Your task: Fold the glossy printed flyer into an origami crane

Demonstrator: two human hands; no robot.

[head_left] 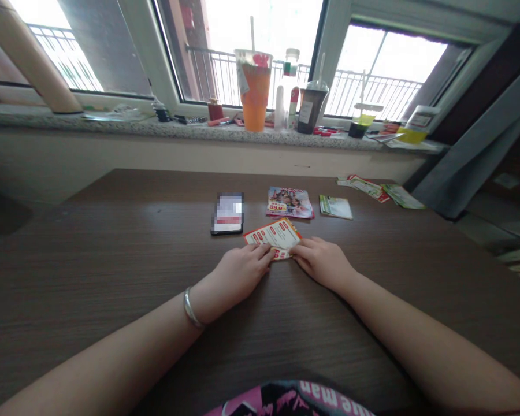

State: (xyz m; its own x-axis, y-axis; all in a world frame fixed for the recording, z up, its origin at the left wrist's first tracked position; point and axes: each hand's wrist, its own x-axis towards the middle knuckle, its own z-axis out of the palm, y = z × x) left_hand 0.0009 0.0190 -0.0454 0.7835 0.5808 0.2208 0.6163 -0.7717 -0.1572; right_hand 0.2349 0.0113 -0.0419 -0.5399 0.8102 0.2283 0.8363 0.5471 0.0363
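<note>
A printed paper flyer [274,233] with a red-orange border lies on the dark wooden table [156,277], its near edge turned up in a fold. My left hand [244,270], with a silver bangle [191,308] at the wrist, presses its fingers on the near left part of the flyer. The fingers of my right hand [323,261] pinch the flyer's near right corner. Just beyond lie a stack of colourful flyers [289,203], a small green-and-white card [335,207] and a phone [227,214] with a blurred screen.
More leaflets [368,189] lie at the table's far right corner. Along the stone windowsill [190,132] stand a tall cup of orange drink [255,92], a dark drink cup [311,108], bottles and small items. A grey curtain [481,138] hangs at right.
</note>
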